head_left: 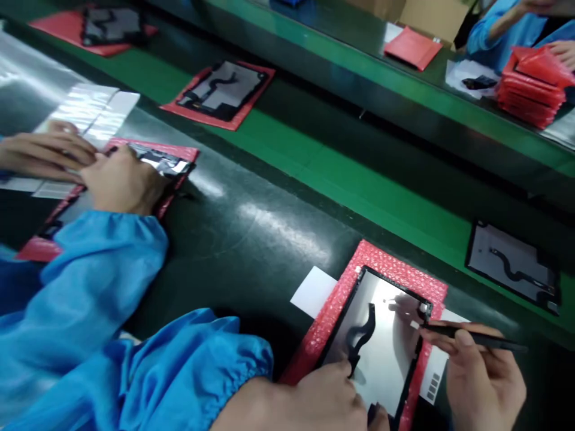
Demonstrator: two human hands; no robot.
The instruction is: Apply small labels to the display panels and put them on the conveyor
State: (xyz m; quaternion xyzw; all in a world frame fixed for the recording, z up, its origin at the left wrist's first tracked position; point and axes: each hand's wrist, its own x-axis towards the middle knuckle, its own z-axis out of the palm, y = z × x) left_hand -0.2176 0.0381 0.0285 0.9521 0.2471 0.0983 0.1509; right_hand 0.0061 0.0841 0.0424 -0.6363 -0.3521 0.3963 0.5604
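Note:
A tablet screen panel [381,353] lies back side up on red bubble wrap [309,347], a black flex cable [366,329] curving over its silvery back. My left hand [309,398] rests on the panel's lower left, fingertips touching it beside the cable's lower end, and nothing shows in its grasp. In my right hand [483,371], closed around their shaft, are black tweezers [476,338]. Their tip is over the panel's upper right edge, with a small white piece [414,325] at it. The lower part of the panel is cut off by the frame.
A co-worker's hands [121,179] handle another panel on red wrap at left. More panels [224,90] [512,266] lie on the green conveyor belt [305,158]. White labels [314,291] lie by the wrap. Across the belt, another person is beside stacked red packets [532,96].

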